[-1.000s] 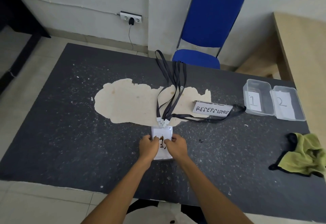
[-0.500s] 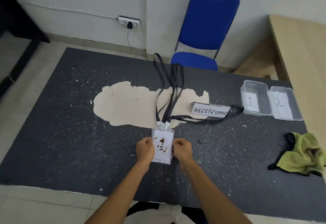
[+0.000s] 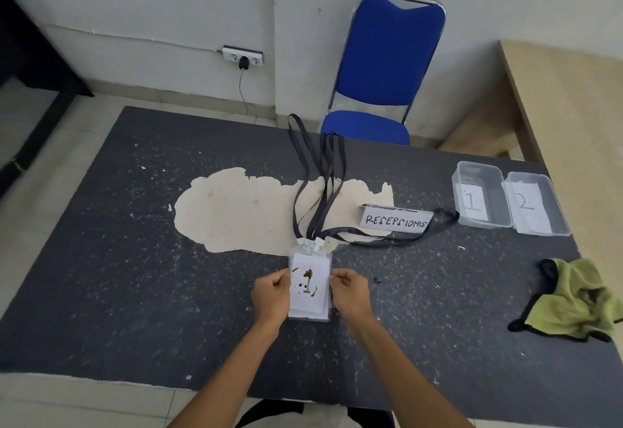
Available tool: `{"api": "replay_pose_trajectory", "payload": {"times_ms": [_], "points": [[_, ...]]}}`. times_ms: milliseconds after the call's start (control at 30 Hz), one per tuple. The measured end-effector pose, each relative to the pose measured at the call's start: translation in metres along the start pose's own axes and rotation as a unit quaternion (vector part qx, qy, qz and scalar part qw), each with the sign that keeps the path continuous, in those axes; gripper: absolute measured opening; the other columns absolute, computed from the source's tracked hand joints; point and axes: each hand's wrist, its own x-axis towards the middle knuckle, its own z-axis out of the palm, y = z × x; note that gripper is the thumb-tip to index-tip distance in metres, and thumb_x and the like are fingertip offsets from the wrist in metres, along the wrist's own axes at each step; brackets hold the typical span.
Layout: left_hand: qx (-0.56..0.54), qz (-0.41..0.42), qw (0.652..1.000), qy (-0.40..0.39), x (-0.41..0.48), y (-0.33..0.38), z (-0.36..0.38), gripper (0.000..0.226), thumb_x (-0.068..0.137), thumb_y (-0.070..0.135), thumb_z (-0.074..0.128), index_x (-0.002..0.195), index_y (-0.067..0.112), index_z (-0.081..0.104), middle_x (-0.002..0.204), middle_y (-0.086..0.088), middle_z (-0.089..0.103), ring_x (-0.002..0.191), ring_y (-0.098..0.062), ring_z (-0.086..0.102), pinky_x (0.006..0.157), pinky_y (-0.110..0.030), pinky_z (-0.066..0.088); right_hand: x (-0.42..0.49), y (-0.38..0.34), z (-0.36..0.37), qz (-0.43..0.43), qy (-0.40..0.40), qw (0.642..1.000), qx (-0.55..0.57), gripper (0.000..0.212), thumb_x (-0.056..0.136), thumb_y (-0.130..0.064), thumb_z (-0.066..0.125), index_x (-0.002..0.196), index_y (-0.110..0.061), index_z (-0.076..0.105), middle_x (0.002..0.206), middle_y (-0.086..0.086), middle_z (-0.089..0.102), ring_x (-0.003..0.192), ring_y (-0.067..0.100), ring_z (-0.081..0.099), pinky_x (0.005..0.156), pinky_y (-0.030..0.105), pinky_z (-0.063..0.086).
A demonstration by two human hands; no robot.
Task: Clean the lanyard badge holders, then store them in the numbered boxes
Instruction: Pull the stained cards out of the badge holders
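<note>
A stack of clear badge holders [image 3: 309,284] lies on the dark table [image 3: 101,259] in front of me. The top card bears a "1" and brown stains. My left hand [image 3: 271,296] pinches the stack's left edge, and my right hand [image 3: 349,294] pinches its right edge. Dark lanyards [image 3: 320,185] run from the white clips away toward the table's far edge. Two clear plastic boxes stand at the right, one labelled 1 [image 3: 480,196], the other labelled 2 [image 3: 536,205]. A green cloth [image 3: 580,299] lies crumpled near the right edge.
A paper sign reading "RESEPSIONIS" [image 3: 396,220] stands right of the lanyards, with one strap looping behind it. A pale worn patch [image 3: 242,212] covers the table's middle. A blue chair [image 3: 384,66] stands behind the table and a wooden desk [image 3: 573,107] at the right.
My hands have slid apart from the middle of the top card to its left and right edges, uncovering the stained "1". The stack stays where it was.
</note>
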Motion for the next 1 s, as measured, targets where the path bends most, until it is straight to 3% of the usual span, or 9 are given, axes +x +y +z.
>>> {"api": "replay_pose_trajectory", "payload": {"times_ms": [167,233,333,400,500,600,733,867,1000], "points": [[-0.019,-0.004,1.000,0.003,-0.003,-0.001,0.001,0.021,0.094,0.013,0.058,0.110,0.008,0.070,0.099,-0.004,0.072,0.075,-0.006,0.064,0.057,-0.017,0.053,-0.008,-0.006,-0.004,0.021,-0.024,0.996,0.080,0.016,0.094,-0.007,0.049,0.107,-0.008,0.059,0.095,0.006,0.070,0.085,0.017,0.067,0.064,0.027,0.055],[-0.031,-0.012,0.999,0.001,-0.003,-0.001,0.002,0.018,0.093,0.011,0.059,0.105,0.010,0.072,0.097,-0.004,0.071,0.075,-0.006,0.064,0.054,-0.015,0.052,-0.011,-0.008,-0.005,0.010,-0.040,0.995,0.085,0.020,0.096,-0.005,0.046,0.111,-0.010,0.059,0.097,0.005,0.070,0.084,0.015,0.067,0.059,0.022,0.054],[-0.061,-0.036,0.997,-0.008,-0.007,0.004,-0.001,0.013,0.092,0.015,0.059,0.085,0.013,0.070,0.094,-0.011,0.074,0.076,-0.016,0.068,0.061,-0.026,0.055,-0.015,-0.010,-0.009,-0.006,-0.046,0.996,0.070,0.021,0.097,-0.002,0.045,0.106,-0.008,0.063,0.096,0.007,0.070,0.081,0.014,0.067,0.059,0.022,0.054],[-0.109,-0.097,0.987,-0.061,-0.006,0.012,-0.005,0.030,0.095,0.030,0.053,0.088,0.007,0.069,0.092,-0.015,0.073,0.080,-0.022,0.069,0.066,-0.033,0.055,-0.016,-0.011,-0.013,-0.015,-0.043,0.997,0.068,0.018,0.096,-0.003,0.048,0.102,-0.011,0.063,0.097,0.007,0.071,0.084,0.016,0.068,0.065,0.027,0.057],[-0.156,-0.236,0.933,-0.221,0.014,0.022,-0.016,0.068,0.091,0.065,0.035,0.104,0.005,0.066,0.104,-0.017,0.070,0.102,-0.031,0.063,0.085,-0.041,0.050,-0.020,-0.012,-0.022,-0.029,-0.036,0.996,0.073,0.018,0.096,-0.003,0.049,0.096,-0.013,0.064,0.094,0.006,0.071,0.081,0.016,0.069,0.064,0.027,0.058],[-0.139,-0.259,0.910,-0.292,0.041,0.029,-0.020,0.090,0.084,0.078,0.025,0.113,0.002,0.065,0.113,-0.017,0.068,0.110,-0.031,0.059,0.096,-0.042,0.045,-0.023,-0.014,-0.032,-0.043,-0.033,0.997,0.061,0.021,0.095,0.000,0.049,0.093,-0.012,0.066,0.091,0.004,0.073,0.080,0.017,0.070,0.061,0.023,0.055],[-0.131,-0.267,0.878,-0.375,0.051,0.046,-0.010,0.102,0.078,0.085,0.020,0.117,0.002,0.065,0.116,-0.020,0.067,0.113,-0.033,0.058,0.100,-0.043,0.042,-0.030,-0.016,-0.039,-0.045,-0.054,0.996,0.061,0.022,0.093,0.000,0.049,0.095,-0.010,0.069,0.089,0.006,0.075,0.083,0.024,0.071,0.068,0.032,0.059],[-0.203,-0.287,0.827,-0.439,0.047,0.062,0.002,0.097,0.078,0.080,0.032,0.113,-0.005,0.064,0.118,-0.025,0.064,0.108,-0.035,0.060,0.101,-0.044,0.041,-0.039,-0.018,-0.039,-0.055,-0.090,0.994,0.040,0.024,0.093,0.000,0.049,0.091,-0.011,0.069,0.087,0.005,0.075,0.080,0.020,0.072,0.067,0.030,0.059],[-0.229,-0.257,0.828,-0.442,0.053,0.083,0.010,0.078,0.085,0.067,0.046,0.103,-0.006,0.067,0.103,-0.025,0.067,0.094,-0.036,0.065,0.094,-0.044,0.048,-0.042,-0.017,-0.045,-0.067,-0.104,0.992,-0.003,0.025,0.094,-0.002,0.049,0.092,-0.013,0.070,0.088,0.002,0.075,0.081,0.017,0.072,0.075,0.036,0.060]]}}
